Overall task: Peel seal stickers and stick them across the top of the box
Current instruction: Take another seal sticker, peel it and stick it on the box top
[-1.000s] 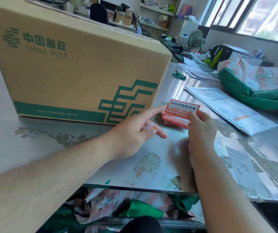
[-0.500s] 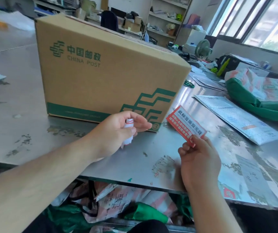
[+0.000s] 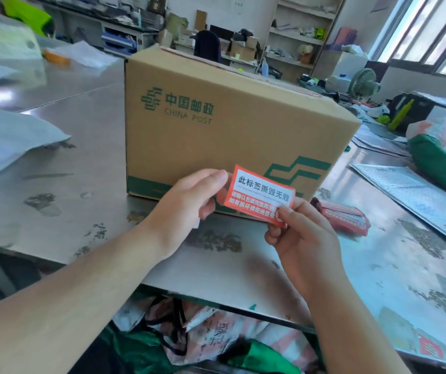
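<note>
Seal sticker (image 3: 259, 195), red with a white band of printed characters, hangs in the air in the head view in front of the lower part of the near face of the box (image 3: 216, 130), tilted down toward 4 o'clock. The left hand (image 3: 189, 201) has its fingers curled and closes on the sticker's 9 o'clock edge, and a scrap of white paper (image 3: 196, 224) peeks out below its palm. The right hand (image 3: 303, 238) pinches the seal sticker at its 5 o'clock corner between thumb and fingers. The cardboard box, printed in green with CHINA POST, stands upright on the metal surface (image 3: 81, 184) with its top flaps shut. At 3 o'clock from the right hand a small pile of red stickers (image 3: 346, 215) lies on the surface near the box's corner, and a silver padded envelope (image 3: 419, 198) lies past it.
</note>
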`<control>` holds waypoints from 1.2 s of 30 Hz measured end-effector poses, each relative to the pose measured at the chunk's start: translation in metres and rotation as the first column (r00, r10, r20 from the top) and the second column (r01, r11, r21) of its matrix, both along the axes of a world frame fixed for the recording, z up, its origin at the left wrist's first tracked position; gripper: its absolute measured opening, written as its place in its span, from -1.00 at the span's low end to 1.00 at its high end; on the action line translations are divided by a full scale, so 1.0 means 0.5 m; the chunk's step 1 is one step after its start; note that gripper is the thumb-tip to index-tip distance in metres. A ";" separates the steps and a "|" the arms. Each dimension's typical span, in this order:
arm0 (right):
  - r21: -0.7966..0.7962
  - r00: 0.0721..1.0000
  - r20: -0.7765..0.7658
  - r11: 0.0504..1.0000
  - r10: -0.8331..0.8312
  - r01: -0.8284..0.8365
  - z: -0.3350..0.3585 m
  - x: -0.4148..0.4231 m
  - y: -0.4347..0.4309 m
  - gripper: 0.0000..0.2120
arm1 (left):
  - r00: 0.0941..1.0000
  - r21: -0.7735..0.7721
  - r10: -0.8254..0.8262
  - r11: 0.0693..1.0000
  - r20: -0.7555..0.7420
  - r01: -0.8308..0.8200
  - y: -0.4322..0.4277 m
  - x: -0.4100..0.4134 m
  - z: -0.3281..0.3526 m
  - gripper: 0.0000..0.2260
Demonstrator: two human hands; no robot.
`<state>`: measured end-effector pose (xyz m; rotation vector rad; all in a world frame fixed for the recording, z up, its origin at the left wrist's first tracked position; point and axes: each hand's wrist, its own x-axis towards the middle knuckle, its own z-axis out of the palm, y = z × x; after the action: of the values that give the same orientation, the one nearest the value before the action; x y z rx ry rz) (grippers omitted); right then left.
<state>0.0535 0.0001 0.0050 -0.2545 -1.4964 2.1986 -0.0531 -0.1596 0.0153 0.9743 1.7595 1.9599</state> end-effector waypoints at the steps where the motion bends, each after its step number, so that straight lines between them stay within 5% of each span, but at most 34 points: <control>1: 0.007 1.000 0.002 1.000 0.016 -0.016 -0.007 -0.006 -0.005 -0.86 | 1.000 0.021 -0.016 1.000 0.011 0.016 -0.006 0.001 -0.005 -0.53; 9: 0.292 0.996 0.064 0.956 -0.063 0.042 -0.039 -0.002 -0.013 -0.84 | 1.000 0.014 0.025 1.000 0.008 -0.025 -0.007 0.008 -0.036 -0.88; 15: 0.388 0.965 0.043 0.895 -0.258 0.222 -0.034 0.000 -0.018 -0.80 | 0.974 -0.004 0.224 0.975 -0.027 -0.224 -0.002 -0.009 -0.055 -0.92; 27: 0.627 0.881 0.070 0.707 -0.468 0.326 -0.039 -0.004 -0.021 -0.86 | 0.940 -0.137 0.297 0.937 -0.166 -0.320 0.003 -0.002 -0.056 -0.85; 36: 0.637 0.874 0.091 0.703 -0.478 0.318 -0.042 -0.009 -0.025 -0.75 | 1.000 -0.040 -0.005 0.999 0.022 0.006 -0.005 -0.012 -0.059 -0.77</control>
<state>0.0491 -0.0124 -0.0160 -0.5952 -1.9748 1.2855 -0.0592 -0.1619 -0.0141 0.9405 1.7748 1.9175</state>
